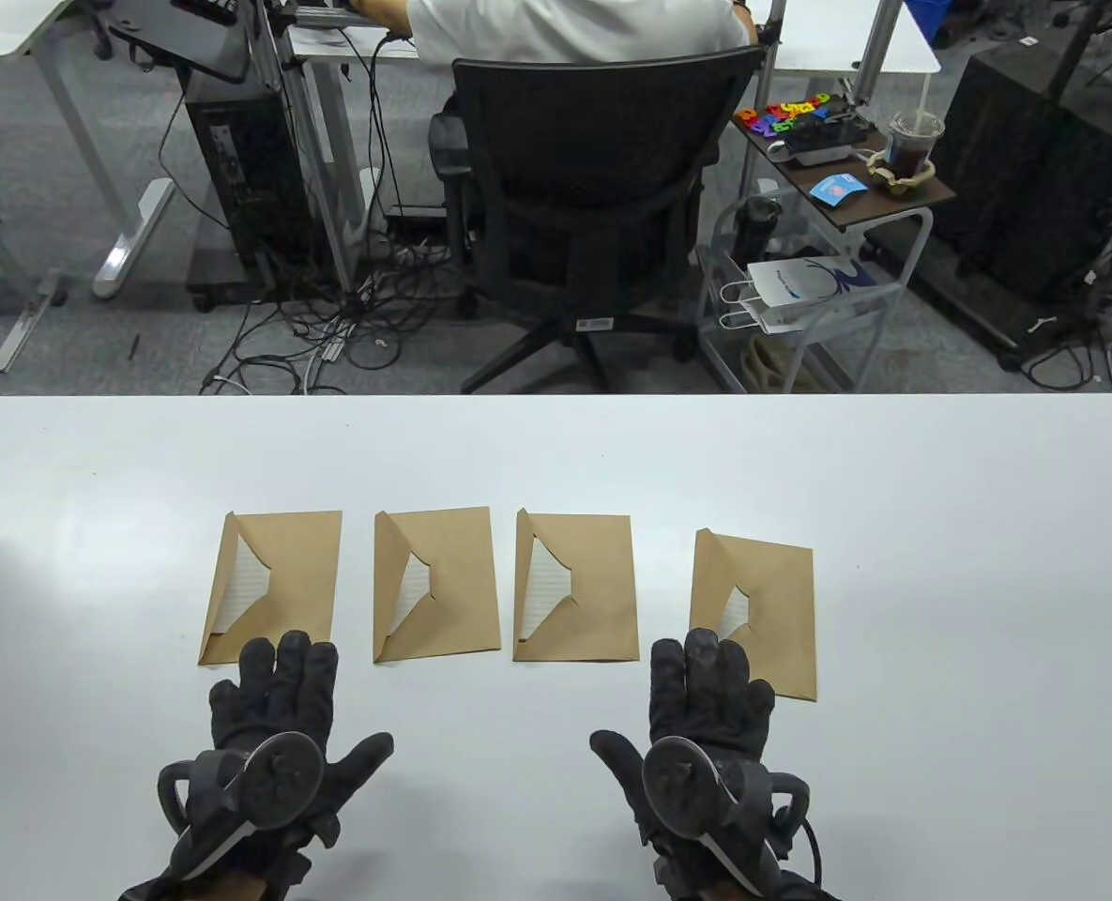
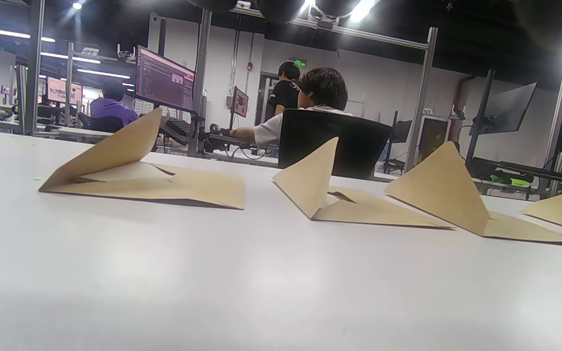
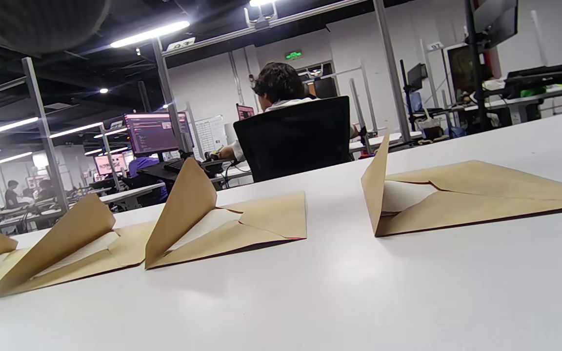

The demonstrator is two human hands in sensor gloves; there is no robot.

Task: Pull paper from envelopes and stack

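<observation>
On table (image 1: 556, 450): four envelopes (image 1: 434, 584) in a row, flaps raised, paper (image 1: 240, 587) reachable. Left hand (image 1: 269, 741), right hand (image 1: 696, 741) flat, fingers spread, holding nothing; likely start pose.

Four envelopes (image 1: 434, 587) lie side by side on the table (image 1: 940, 563).

White tabletop (image 1: 556, 450): four brown kraft-paper envelopes lie in a row across the middle.
- First brown envelope, far left (image 1: 279, 582): flap raised at its left edge.
- Second (image 1: 443, 582), third (image 1: 584, 587): same, narrow bare strips between them.
- Fourth, far right (image 1: 767, 610): skewed, set apart by a wider bare gap.

Open surface: broad band behind the row, both outer ends of the table, and the near strip where the left gloved hand (image 1: 269, 741) and right gloved hand (image 1: 706, 741) lie flat, fingertips at the outer envelopes' near edges.
</observation>
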